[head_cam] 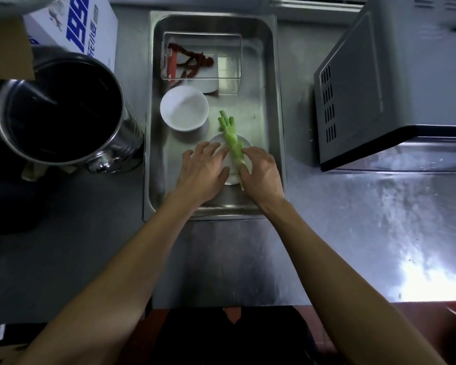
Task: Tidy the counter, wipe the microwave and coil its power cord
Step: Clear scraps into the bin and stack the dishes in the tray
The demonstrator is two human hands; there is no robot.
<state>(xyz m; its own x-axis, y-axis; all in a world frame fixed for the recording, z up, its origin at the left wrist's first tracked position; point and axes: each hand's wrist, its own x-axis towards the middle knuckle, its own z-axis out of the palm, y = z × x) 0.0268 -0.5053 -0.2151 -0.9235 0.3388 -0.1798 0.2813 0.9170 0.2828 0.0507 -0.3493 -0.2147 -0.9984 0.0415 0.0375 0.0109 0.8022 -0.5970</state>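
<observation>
Showing: one steel tray [275, 106], one white bowl [184, 108], one clear box [232, 48], one pot [61, 109], one microwave [395, 83], two hands.

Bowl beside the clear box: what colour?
White, plain, seen in the head view: bowl in the steel tray.

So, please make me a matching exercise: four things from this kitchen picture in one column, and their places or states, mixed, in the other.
Things:
1. white bowl
2. green stalks
3. microwave
4. steel pot

Places or states:
a. left of the steel tray
b. between both hands, over a small plate
c. right of the tray
d. empty, in the tray

Pairs: 1-d, 2-b, 3-c, 4-a
</observation>
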